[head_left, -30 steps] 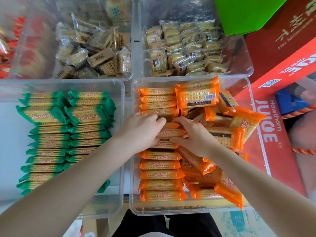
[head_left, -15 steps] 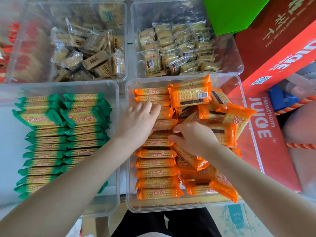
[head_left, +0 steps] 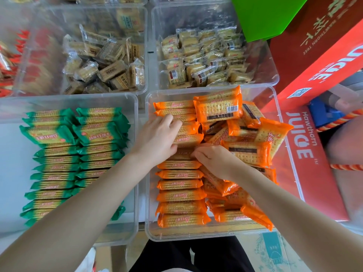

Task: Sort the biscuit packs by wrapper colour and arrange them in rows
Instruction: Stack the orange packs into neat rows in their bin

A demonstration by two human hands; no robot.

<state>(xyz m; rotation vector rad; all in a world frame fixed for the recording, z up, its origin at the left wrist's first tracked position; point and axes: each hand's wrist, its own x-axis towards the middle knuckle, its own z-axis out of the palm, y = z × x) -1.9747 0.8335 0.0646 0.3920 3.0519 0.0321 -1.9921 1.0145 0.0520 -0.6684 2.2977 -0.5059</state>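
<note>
My left hand presses the orange row flat; my right hand pinches one pack there (bin's left side). The loose pile beside could slump in.

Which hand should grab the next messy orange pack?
Probably the right hand: it lies beside the loose orange packs on the bin's right side. The left hand rests on the tidy row.

Both hands in near-right clear bin: left hand flat on the orange pack row, right hand curled on a pack beside the loose orange pile. Green packs rowed in near-left bin.
</note>
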